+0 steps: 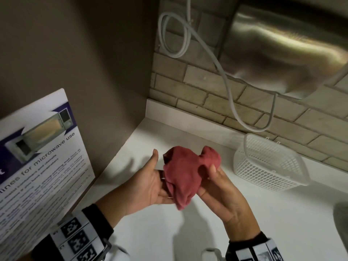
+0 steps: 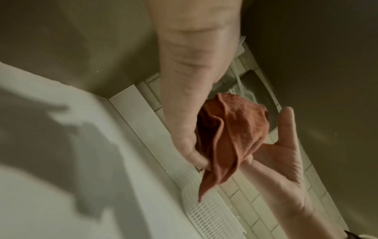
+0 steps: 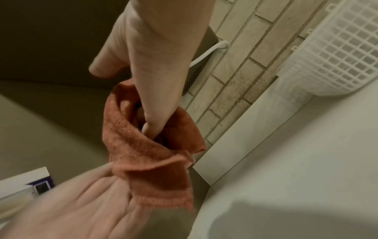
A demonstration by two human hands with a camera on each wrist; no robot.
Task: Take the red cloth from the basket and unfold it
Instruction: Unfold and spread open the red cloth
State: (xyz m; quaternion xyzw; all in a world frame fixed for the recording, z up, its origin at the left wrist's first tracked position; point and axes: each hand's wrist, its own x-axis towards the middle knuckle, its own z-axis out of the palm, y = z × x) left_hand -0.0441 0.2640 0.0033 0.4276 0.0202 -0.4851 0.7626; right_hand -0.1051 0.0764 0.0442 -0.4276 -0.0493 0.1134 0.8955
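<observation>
1. Cloth point(image 1: 180, 172): red terry, still bunched and folded in soft creases, held up above the counter between both hands, one corner hanging down at 6 o'clock.
2. Basket point(image 1: 267, 164): white plastic mesh, lying tipped on the counter by the tiled wall, at 3 o'clock from the cloth, apart from it.

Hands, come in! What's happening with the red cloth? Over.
Left hand and right hand both grip the cloth. Cloth out of the basket, still bunched, held above the counter. Nothing in the way.
</observation>
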